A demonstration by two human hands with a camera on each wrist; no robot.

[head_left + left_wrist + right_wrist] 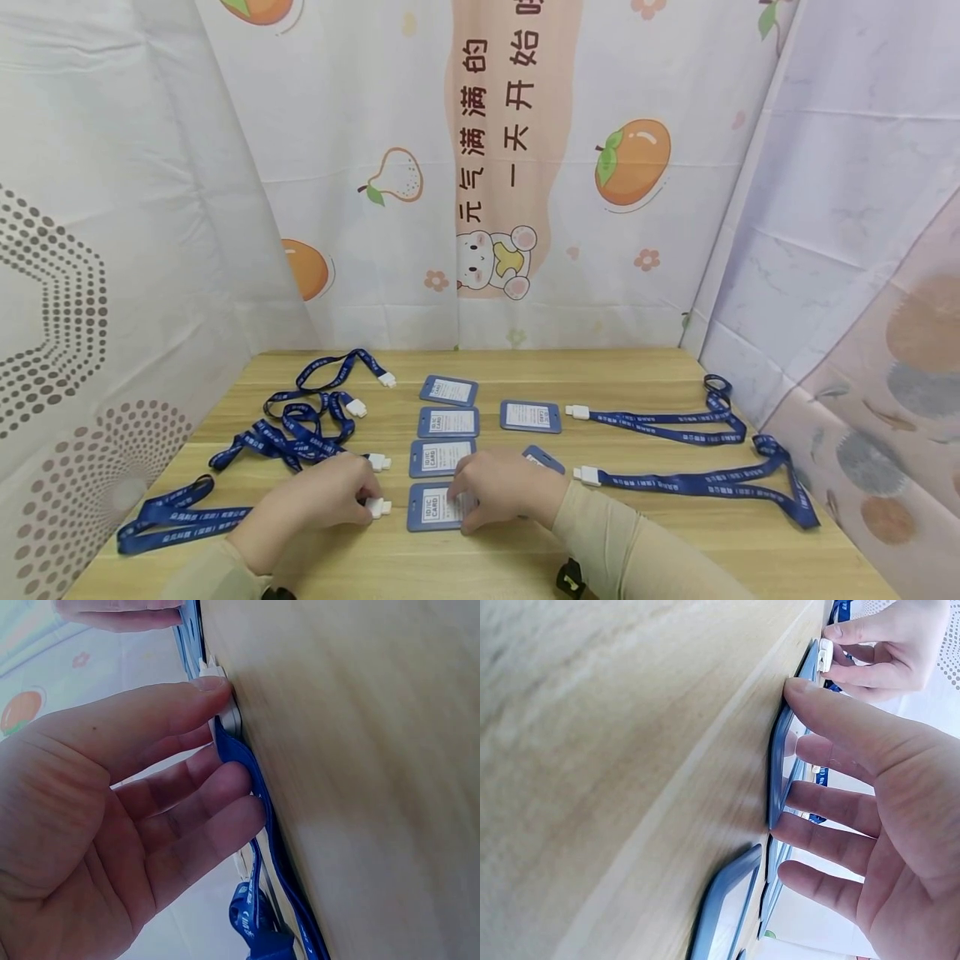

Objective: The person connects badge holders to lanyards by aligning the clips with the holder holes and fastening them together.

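At the front left, my left hand [333, 492] pinches the white plastic clip [229, 712] of a blue lanyard [180, 521] between thumb and index finger. The lanyard's strap trails left along the table. To the right of that clip lies a blue badge holder [429, 508] with an ID/IC card face, its slotted end toward the clip. My right hand [502, 487] grips this holder across its right part, thumb on the near edge and fingers at the far edge. A small gap separates clip and holder. Part of the holder is hidden under the right hand.
Behind it, three more badge holders [447, 422] form a column. Two others, one upper [530, 417] and one tilted [546, 458], lie right of them. More lanyards [300, 429] lie bunched at the left, and two [697, 483] stretch along the right. Printed curtains [360, 275] enclose the table.
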